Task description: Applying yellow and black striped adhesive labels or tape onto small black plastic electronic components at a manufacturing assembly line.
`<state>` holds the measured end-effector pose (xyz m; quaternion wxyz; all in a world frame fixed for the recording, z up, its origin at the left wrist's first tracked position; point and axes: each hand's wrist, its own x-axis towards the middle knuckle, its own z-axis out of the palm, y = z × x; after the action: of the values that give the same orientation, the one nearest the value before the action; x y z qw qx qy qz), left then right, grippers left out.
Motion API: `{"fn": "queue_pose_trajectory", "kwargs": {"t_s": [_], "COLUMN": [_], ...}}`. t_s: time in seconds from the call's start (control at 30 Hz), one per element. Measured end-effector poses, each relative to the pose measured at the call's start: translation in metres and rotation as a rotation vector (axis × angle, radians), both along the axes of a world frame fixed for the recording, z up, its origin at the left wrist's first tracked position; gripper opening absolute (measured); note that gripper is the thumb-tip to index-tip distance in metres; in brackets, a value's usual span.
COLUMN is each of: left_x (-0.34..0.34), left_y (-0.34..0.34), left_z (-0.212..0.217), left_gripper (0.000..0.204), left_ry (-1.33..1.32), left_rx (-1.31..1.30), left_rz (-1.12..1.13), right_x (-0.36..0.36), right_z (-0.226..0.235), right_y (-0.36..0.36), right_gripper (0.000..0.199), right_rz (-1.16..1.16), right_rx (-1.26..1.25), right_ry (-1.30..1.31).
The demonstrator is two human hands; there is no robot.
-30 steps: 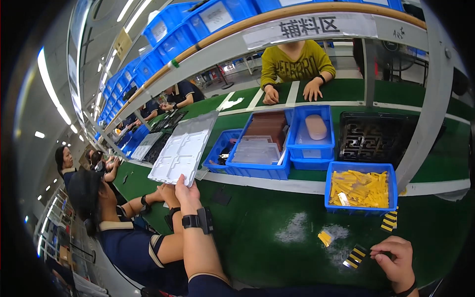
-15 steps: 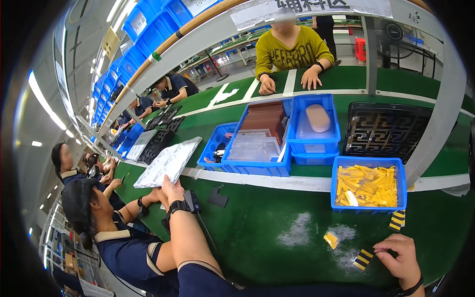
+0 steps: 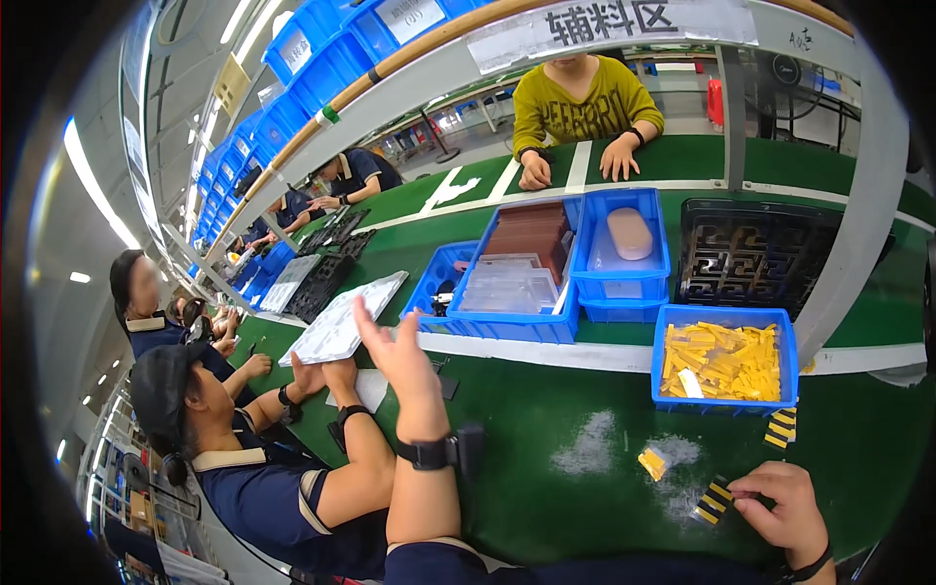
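Note:
My left hand [image 3: 398, 366] is raised above the table's left part, fingers spread, with nothing in it. Just beyond it, a white moulded tray [image 3: 341, 322] is tilted up in the hands of a co-worker [image 3: 339, 375] at my left. At the lower right, my right hand [image 3: 788, 512] pinches the edge of a small black-and-yellow striped piece [image 3: 714, 500] low over the green tabletop. A small yellow piece [image 3: 652, 464] lies left of it, among whitish smudges. Another striped piece [image 3: 781, 427] lies beyond my right hand, by a blue bin of yellow strips [image 3: 723, 363].
Blue bins [image 3: 517, 322] holding brown and clear sheets stand on the shelf ahead. Beside them are a bin with a pinkish oval block [image 3: 630, 236] and a black moulded tray [image 3: 756, 255]. A metal post [image 3: 848, 205] rises at right. A person [image 3: 585, 112] sits opposite.
My left hand has come off the white tray and moved right and nearer, its fingers now spread. The co-worker holds the tray. My right hand has hardly moved. The view shifted slightly.

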<state>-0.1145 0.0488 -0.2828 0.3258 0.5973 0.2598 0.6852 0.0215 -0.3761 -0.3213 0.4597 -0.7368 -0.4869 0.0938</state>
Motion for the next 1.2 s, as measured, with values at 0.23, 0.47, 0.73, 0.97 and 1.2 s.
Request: {"fn": "queue_pose_trajectory", "kwargs": {"t_s": [0.23,0.47,0.73,0.97,1.2], "left_x": [0.020,0.036,0.064,0.075,0.076], "left_y": [-0.132,-0.169,-0.136,-0.123,-0.120], "left_z": [-0.016,-0.039,-0.056,-0.094,-0.106], "left_gripper": [0.031,0.036,0.038,0.035,0.032], "left_ry": [0.691,0.664,0.553,0.748,0.827], "left_rx": [0.421,0.690,0.634,0.561,0.457], "left_rz": [-0.840,-0.935,-0.584,-0.538,-0.693], "right_x": [0.000,-0.003,-0.007,-0.006,0.010], "right_z": [0.000,-0.007,-0.005,0.007,-0.019], "right_y": [0.000,0.003,-0.005,-0.009,-0.006], "right_gripper": [0.016,0.015,0.011,0.011,0.010], "right_rz": [-0.003,0.021,0.020,0.027,-0.067], "right_rx": [0.015,0.068,0.116,0.219,0.218], "right_ry": [0.012,-0.017,0.261,0.493,0.557]}}
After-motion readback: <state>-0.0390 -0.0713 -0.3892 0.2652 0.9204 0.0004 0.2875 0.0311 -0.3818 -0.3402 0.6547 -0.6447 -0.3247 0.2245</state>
